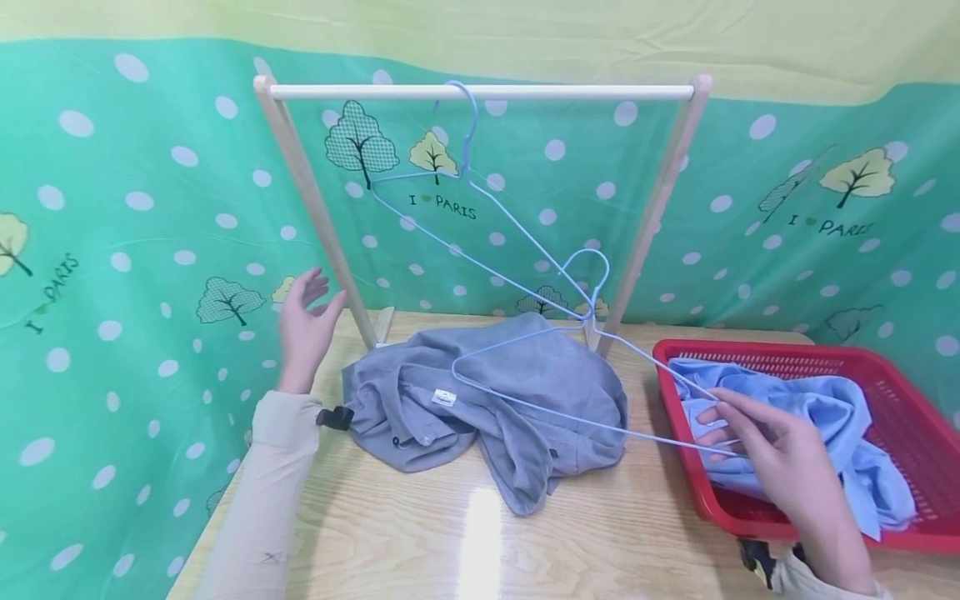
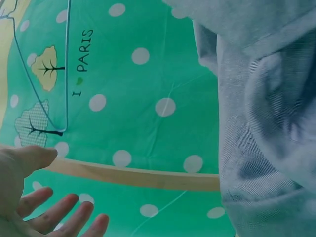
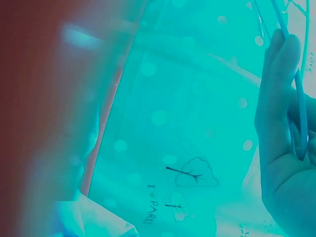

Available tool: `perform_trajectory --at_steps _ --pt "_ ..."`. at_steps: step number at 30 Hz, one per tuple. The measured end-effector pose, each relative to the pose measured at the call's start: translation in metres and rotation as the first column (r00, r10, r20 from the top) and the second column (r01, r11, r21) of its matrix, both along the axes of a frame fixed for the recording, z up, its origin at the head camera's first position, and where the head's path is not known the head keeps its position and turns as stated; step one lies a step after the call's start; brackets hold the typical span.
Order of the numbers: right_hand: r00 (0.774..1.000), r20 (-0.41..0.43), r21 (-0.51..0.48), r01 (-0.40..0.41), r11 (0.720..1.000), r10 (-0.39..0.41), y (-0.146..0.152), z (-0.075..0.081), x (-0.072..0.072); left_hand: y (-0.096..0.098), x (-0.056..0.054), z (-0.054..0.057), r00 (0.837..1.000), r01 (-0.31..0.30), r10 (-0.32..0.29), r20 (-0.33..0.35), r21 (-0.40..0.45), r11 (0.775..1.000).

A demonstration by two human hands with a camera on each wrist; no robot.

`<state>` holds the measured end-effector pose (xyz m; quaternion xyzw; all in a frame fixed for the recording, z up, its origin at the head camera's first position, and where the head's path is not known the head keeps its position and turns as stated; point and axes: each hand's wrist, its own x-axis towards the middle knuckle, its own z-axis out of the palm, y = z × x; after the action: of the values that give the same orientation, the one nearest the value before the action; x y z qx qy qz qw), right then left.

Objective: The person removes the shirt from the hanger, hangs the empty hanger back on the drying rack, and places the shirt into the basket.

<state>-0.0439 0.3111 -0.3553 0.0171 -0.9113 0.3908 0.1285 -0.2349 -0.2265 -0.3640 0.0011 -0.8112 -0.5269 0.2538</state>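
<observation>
My right hand [image 1: 780, 467] pinches one end of a blue wire hanger [image 1: 540, 408], its hook pointing up, held out over the grey garment. In the right wrist view that hand [image 3: 284, 123] has the hanger's end between thumb and fingers. A second blue hanger [image 1: 517, 225] hangs by its hook from the white rod [image 1: 570, 92] of a wooden rack. My left hand [image 1: 306, 325] is raised beside the rack's left post, fingers loosely spread, holding nothing. Below lies a crumpled grey garment [image 1: 540, 367] with a white label, on the table.
A red plastic basket [image 1: 840, 354] with light blue clothing [image 1: 825, 400] in it stands at the right. Behind the rack hangs a green dotted cloth [image 1: 187, 208]. The rack's posts [image 1: 660, 208] rise from the wooden table [image 1: 390, 533].
</observation>
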Motion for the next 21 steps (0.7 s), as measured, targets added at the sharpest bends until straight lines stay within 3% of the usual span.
perform_trajectory --at_steps 9,17,21 --pt "1.0 -0.018 0.008 0.01 1.0 -0.01 0.004 0.003 0.002 0.007 -0.012 0.005 0.999 0.048 -0.048 -0.004 0.083 0.995" --pt "0.993 -0.116 0.011 -0.025 1.0 0.026 0.005 0.01 0.004 0.011 -0.022 0.006 1.0 0.015 -0.014 -0.008 0.098 0.995" --pt "0.992 -0.123 0.007 -0.022 1.0 0.023 0.008 0.015 0.003 0.013 -0.026 0.007 1.0 -0.004 0.005 -0.011 0.099 0.995"
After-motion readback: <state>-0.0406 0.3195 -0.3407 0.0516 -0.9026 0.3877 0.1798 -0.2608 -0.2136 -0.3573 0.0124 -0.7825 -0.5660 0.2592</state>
